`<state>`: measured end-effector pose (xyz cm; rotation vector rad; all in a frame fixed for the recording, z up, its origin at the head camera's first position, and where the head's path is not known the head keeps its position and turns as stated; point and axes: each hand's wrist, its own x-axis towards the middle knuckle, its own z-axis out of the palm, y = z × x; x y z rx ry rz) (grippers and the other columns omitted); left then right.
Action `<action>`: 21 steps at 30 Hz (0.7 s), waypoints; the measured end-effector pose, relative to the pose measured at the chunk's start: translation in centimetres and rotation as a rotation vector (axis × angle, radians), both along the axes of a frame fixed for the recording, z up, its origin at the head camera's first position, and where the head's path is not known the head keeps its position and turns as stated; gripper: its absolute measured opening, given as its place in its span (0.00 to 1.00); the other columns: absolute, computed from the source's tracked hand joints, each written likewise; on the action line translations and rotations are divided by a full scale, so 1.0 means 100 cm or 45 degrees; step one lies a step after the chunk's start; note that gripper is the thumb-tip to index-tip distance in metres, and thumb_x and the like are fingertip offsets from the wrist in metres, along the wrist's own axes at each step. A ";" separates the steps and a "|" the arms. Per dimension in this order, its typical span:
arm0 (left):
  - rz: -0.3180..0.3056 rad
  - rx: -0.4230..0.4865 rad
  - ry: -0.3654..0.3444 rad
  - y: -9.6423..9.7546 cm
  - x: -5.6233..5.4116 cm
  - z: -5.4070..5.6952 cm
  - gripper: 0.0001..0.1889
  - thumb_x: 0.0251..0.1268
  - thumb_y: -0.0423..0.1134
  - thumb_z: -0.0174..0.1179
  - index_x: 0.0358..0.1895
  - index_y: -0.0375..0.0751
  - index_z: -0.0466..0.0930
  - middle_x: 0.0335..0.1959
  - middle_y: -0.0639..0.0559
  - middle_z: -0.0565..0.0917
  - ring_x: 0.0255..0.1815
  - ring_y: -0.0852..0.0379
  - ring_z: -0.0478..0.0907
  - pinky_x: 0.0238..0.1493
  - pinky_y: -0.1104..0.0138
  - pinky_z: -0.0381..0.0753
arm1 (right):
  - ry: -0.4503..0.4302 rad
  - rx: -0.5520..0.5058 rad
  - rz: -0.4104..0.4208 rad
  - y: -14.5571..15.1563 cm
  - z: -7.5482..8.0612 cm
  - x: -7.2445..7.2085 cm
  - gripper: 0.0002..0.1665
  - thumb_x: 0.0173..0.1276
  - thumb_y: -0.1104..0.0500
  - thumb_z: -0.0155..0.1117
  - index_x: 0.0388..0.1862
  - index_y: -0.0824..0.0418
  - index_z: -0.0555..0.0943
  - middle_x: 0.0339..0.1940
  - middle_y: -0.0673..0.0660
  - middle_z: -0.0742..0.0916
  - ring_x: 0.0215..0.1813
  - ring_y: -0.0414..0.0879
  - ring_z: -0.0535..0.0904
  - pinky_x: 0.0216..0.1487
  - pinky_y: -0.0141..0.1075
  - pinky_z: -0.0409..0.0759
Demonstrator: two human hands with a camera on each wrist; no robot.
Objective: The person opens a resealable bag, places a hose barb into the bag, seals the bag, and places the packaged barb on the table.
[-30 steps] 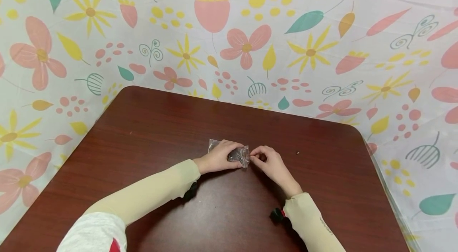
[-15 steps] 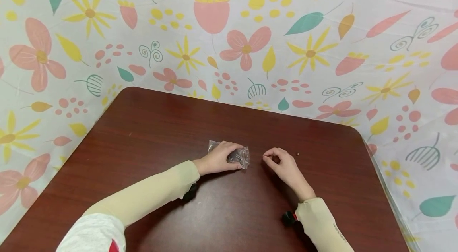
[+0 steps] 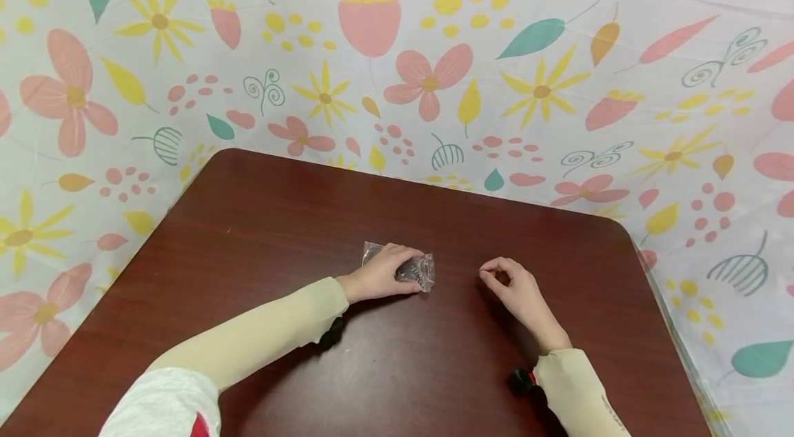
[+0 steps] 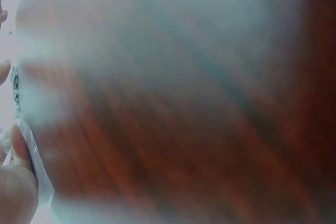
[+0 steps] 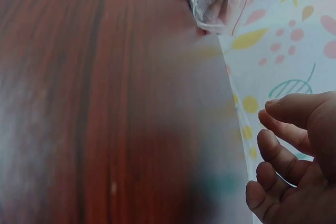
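Note:
A small clear plastic bag (image 3: 426, 270) lies near the middle of the table, its mouth towards the right. My left hand (image 3: 387, 273) grips it, thumb at the near side and fingers over the far side. Small dark metal pieces show through the plastic, too small to name. In the left wrist view, only the left hand's edge (image 4: 16, 195) and a strip of the bag (image 4: 43, 179) appear. To the right of the bag, my right hand (image 3: 521, 293) hovers over the table with loosely bent fingers, thumb near the index finger. Nothing shows between its fingertips (image 5: 270, 109).
The dark brown wooden table (image 3: 298, 209) has rounded far corners. Behind it hangs a white cloth (image 3: 248, 30) printed with flowers and leaves. Black wrist straps sit under both sleeves.
My right hand has moved from the bag's mouth to the right, away from it. A tiny piece on the table at the right is now hidden behind that hand. The left hand stays put.

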<state>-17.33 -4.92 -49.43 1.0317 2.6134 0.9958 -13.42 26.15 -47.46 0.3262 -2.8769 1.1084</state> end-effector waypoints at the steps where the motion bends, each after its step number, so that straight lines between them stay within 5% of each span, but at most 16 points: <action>1: 0.001 -0.004 -0.004 0.000 0.000 0.000 0.33 0.68 0.48 0.71 0.73 0.41 0.73 0.68 0.44 0.79 0.68 0.44 0.72 0.70 0.53 0.71 | 0.000 -0.001 -0.004 0.002 0.000 0.000 0.03 0.75 0.60 0.68 0.45 0.57 0.86 0.42 0.54 0.85 0.40 0.46 0.77 0.42 0.35 0.76; 21: -0.008 0.024 0.013 0.000 0.003 0.003 0.33 0.67 0.46 0.72 0.72 0.37 0.73 0.68 0.42 0.80 0.69 0.43 0.73 0.72 0.52 0.68 | 0.047 0.110 -0.111 0.048 -0.001 -0.001 0.08 0.78 0.59 0.64 0.49 0.60 0.86 0.42 0.57 0.85 0.40 0.46 0.77 0.41 0.36 0.75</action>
